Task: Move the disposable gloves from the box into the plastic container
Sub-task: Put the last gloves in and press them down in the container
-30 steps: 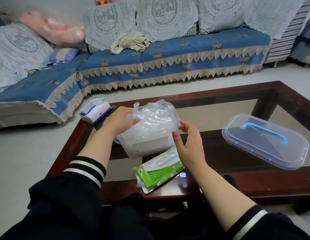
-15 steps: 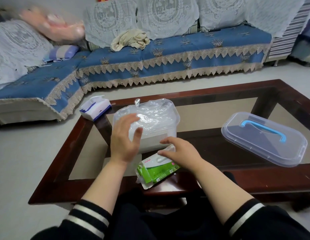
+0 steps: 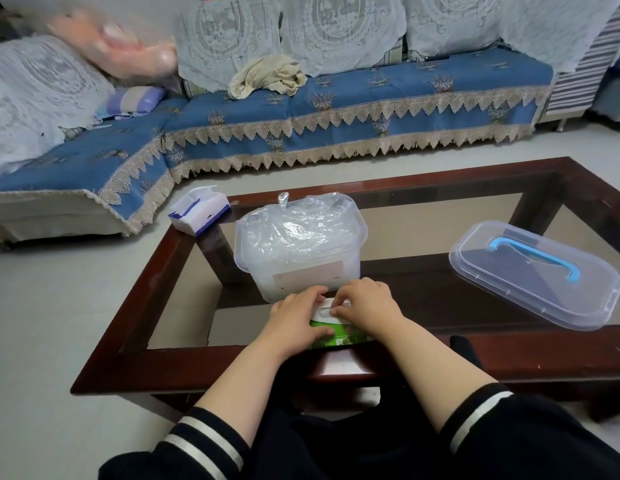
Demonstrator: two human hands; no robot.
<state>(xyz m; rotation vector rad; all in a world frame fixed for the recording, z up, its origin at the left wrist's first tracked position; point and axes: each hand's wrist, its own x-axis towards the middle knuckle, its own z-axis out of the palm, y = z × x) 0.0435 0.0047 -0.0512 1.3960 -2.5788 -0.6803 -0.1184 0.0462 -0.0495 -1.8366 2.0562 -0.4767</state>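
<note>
The left hand (image 3: 296,322) and right hand (image 3: 365,306) both curl their fingers onto the green-and-white glove box (image 3: 331,332) at the near edge of the glass tabletop (image 3: 423,216), just before the clear plastic container (image 3: 301,251) heaped with disposable gloves (image 3: 301,226), its blue-handled lid (image 3: 533,271) lying apart at right.

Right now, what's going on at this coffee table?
A person has both hands on a green and white glove box at the table's near edge: left hand, right hand. Just behind it, the plastic container is heaped with clear gloves. Its lid lies off to the right.
</note>
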